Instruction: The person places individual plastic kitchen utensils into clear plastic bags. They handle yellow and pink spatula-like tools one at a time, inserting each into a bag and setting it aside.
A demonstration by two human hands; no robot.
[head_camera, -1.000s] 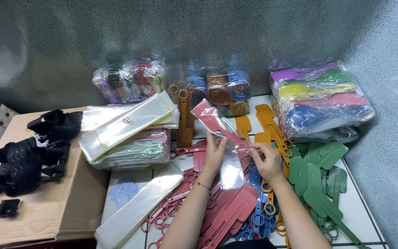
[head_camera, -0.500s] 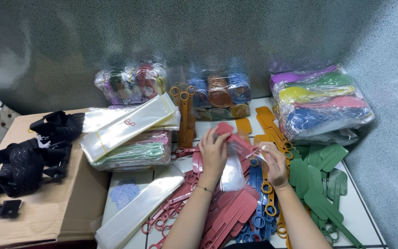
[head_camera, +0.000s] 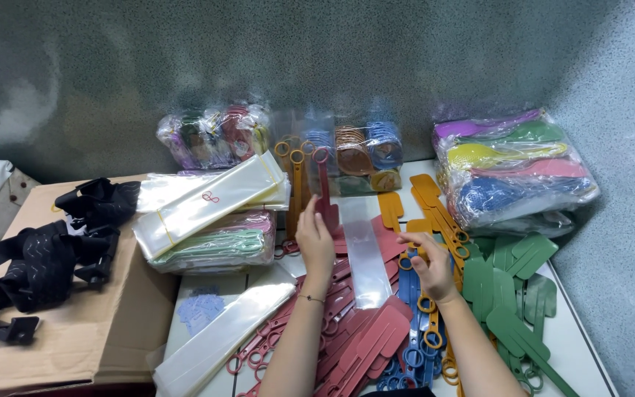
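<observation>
While the left hand (head_camera: 316, 234) pinches a dark red plastic swatter (head_camera: 324, 192) and holds it upright above the middle of the desk (head_camera: 561, 327), a clear plastic sleeve (head_camera: 365, 257) hangs from the swatter's lower end and trails down over the piles below. Just right of the sleeve, the right hand (head_camera: 429, 259) hovers with fingers spread, gripping nothing. Beneath both hands lie heaps of red swatters (head_camera: 365, 342), blue swatters (head_camera: 411, 345), orange swatters (head_camera: 435, 209) and, farther right, green swatters (head_camera: 512, 287). A stack of clear bags (head_camera: 207, 202) sits to the left, beside a cardboard box (head_camera: 75, 323) carrying black straps (head_camera: 38, 257). Wrapped bundles (head_camera: 512, 165) line the back wall.
</observation>
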